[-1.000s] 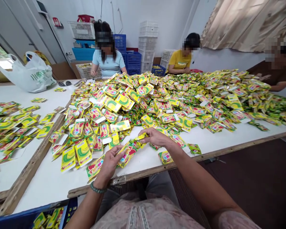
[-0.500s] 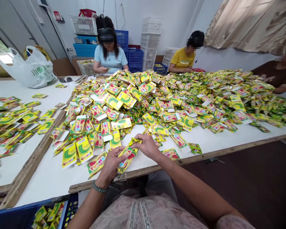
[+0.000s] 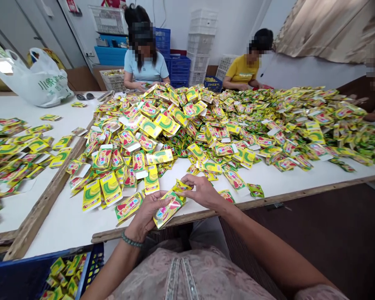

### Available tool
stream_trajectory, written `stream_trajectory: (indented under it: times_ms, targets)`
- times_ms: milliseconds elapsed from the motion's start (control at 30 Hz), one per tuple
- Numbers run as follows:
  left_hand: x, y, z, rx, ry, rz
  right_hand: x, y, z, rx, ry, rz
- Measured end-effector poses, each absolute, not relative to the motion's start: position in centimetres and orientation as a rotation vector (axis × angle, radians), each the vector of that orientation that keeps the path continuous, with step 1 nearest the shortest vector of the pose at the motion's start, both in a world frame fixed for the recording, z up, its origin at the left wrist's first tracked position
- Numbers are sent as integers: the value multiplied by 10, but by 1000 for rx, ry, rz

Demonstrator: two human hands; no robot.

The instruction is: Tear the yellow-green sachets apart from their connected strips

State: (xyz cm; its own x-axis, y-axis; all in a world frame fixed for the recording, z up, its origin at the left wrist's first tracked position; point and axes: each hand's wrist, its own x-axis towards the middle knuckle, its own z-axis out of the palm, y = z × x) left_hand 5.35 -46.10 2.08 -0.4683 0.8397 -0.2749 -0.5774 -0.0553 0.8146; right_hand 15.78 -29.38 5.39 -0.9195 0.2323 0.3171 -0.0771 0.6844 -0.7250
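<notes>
Just over the table's front edge, my left hand [image 3: 147, 211] is closed around a small yellow-and-green printed carton [image 3: 168, 212], its thumb across the front. The carton slants, with its upper end towards my right hand [image 3: 202, 192]. Those fingers pinch a small shiny yellow-green sachet [image 3: 181, 186] right at the carton's upper end. Whether part of the sachet is inside the carton, I cannot tell. Beside my left hand lies another flat carton [image 3: 129, 208]. A large heap of cartons [image 3: 162, 121] and green sachets [image 3: 187, 143] rises beyond both hands.
A wooden strip [image 3: 50, 187] divides the white table; more cartons [image 3: 21, 154] lie left of it. A blue crate [image 3: 21, 275] with filled cartons stands at lower left. A plastic bag [image 3: 46, 83] and sunglasses [image 3: 85, 96] sit at the back. Several people work across the table.
The carton in my left hand has turned so its printed front faces up more. The sachet in my right hand stays at its upper end. My view has tilted slightly down.
</notes>
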Motion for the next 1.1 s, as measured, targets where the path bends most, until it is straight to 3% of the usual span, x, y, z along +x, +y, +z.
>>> stream_trajectory:
  times_ms: [267,467,733,1100]
  targets:
    - [51,-462,23,400,1207,1769,162,-282,63,-187,-2610,1178]
    - [48,-467,30,461,1279,1755,162,-280,70,-77,-2628,1514]
    - [54,-463,29,459,1316,1793,158,-295,62,-213,-2667,1150]
    - [53,-463,20,491,1506,1873,160,-310,54,-218,-2365,1175]
